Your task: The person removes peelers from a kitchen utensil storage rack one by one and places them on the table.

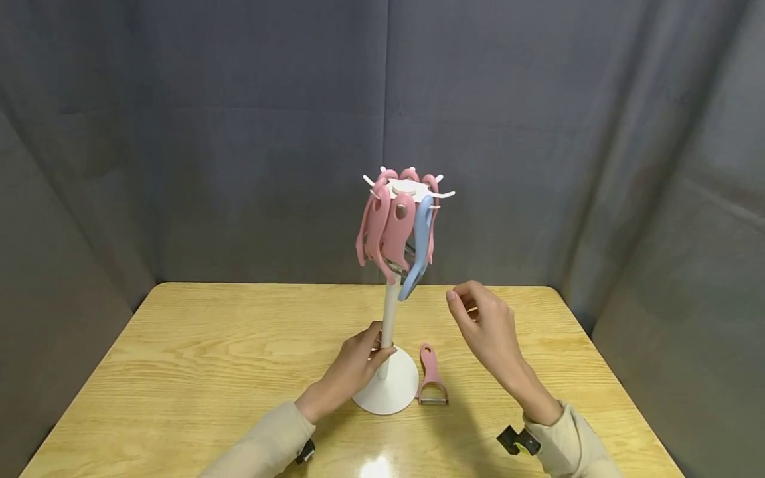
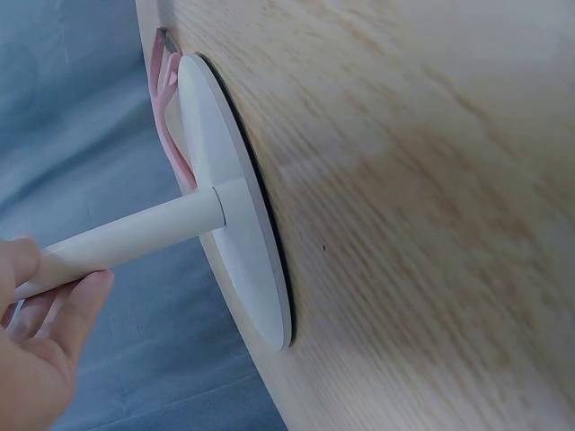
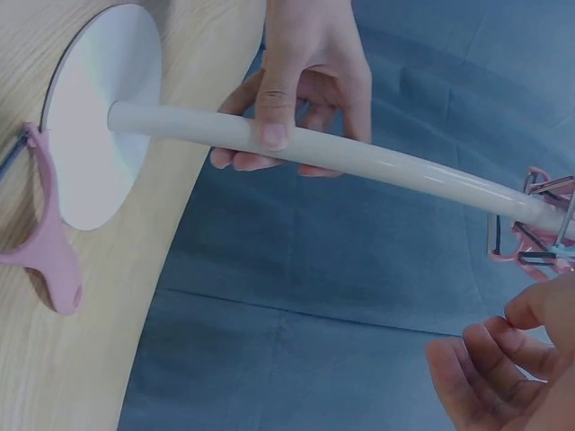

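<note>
A white rotating-style stand has a round base (image 1: 391, 392), an upright pole (image 1: 390, 312) and a hooked top (image 1: 406, 189). My left hand (image 1: 357, 362) grips the pole low down, thumb on one side and fingers round the other. Several pink peelers (image 1: 378, 226) and one blue peeler (image 1: 423, 232) hang from the hooks. Another pink peeler (image 1: 428, 365) lies on the table beside the base, its blade end nearer me. To the right of the stand my right hand (image 1: 487, 325) is raised with loosely curled fingers; nothing shows in them in the right wrist view.
The stand is on a light wood table (image 1: 209, 358). Dark grey curtains (image 1: 269, 133) hang behind the table and along both sides. At the top right, a white hook (image 1: 445, 194) juts out beside the blue peeler.
</note>
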### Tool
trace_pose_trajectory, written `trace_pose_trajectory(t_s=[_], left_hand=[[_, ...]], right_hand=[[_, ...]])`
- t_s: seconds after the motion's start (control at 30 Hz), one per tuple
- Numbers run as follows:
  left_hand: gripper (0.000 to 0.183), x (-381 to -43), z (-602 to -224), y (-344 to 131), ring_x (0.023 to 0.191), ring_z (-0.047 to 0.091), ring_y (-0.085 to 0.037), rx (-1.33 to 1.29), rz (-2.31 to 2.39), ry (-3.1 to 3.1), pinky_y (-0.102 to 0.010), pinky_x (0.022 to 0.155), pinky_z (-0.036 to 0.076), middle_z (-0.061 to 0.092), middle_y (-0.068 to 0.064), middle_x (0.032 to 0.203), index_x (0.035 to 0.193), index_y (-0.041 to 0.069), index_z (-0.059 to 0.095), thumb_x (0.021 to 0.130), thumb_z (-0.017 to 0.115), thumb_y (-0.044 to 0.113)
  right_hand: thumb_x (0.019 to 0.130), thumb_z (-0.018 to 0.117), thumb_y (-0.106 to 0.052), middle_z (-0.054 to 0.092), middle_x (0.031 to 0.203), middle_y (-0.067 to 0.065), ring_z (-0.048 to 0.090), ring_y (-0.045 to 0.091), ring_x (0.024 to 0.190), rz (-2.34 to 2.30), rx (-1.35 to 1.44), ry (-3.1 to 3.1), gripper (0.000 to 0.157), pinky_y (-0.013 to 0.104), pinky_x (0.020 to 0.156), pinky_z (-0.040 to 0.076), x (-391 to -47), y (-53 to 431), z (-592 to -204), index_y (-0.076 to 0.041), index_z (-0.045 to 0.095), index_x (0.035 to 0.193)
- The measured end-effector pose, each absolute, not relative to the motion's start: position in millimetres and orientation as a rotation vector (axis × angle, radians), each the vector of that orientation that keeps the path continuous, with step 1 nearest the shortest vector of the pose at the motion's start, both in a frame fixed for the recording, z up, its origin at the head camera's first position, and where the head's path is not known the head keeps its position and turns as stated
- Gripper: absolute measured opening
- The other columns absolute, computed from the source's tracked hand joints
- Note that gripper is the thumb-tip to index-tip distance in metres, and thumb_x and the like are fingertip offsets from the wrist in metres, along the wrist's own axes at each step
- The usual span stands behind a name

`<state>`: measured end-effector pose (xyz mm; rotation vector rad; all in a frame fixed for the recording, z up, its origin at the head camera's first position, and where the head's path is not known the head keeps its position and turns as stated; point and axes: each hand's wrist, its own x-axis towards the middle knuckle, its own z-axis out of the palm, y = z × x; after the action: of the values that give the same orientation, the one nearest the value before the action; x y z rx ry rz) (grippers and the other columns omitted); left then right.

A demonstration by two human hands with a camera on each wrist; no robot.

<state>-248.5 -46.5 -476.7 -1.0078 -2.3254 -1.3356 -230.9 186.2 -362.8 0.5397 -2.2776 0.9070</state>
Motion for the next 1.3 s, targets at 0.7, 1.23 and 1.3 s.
trace_pose_trajectory(t_s=[0.7, 1.23, 1.3], left_hand=[[0.033, -248.5, -474.8, -47.4, 0.099, 0.069, -0.022, -0.975, -1.341, -2.390, -0.028, 0.082, 0.056, 0.066, -0.013, 0.106, 0.125, 0.000, 0.048, 0.097, 0.063, 0.008], [0.032, -249.0, -475.5, -46.3, 0.098, 0.069, -0.021, -0.979, -1.351, -2.393, -0.027, 0.081, 0.057, 0.066, -0.013, 0.106, 0.125, 0.001, 0.049, 0.097, 0.063, 0.009], [0.032, -248.8, -476.1, -46.6, 0.098, 0.069, -0.021, -0.976, -1.350, -2.395, -0.027, 0.081, 0.057, 0.066, -0.013, 0.106, 0.124, 0.001, 0.049, 0.097, 0.063, 0.009]], right_hand=[[0.098, 0.061, -0.009, 0.063, 0.085, 0.007, 0.063, 0.017, 0.077, 1.001, 0.649, -2.047, 0.010, 0.019, 0.074, 0.051, -232.4, 172.7, -337.3, -0.001, 0.066, 0.096], [0.096, 0.062, -0.003, 0.062, 0.089, 0.008, 0.060, 0.018, 0.080, 1.046, 0.704, -1.910, 0.006, 0.021, 0.077, 0.050, -228.3, 161.1, -321.5, -0.001, 0.066, 0.100], [0.095, 0.062, -0.002, 0.062, 0.090, 0.008, 0.060, 0.018, 0.081, 1.053, 0.706, -1.903, 0.008, 0.022, 0.077, 0.050, -227.8, 159.6, -320.0, -0.001, 0.066, 0.101]])
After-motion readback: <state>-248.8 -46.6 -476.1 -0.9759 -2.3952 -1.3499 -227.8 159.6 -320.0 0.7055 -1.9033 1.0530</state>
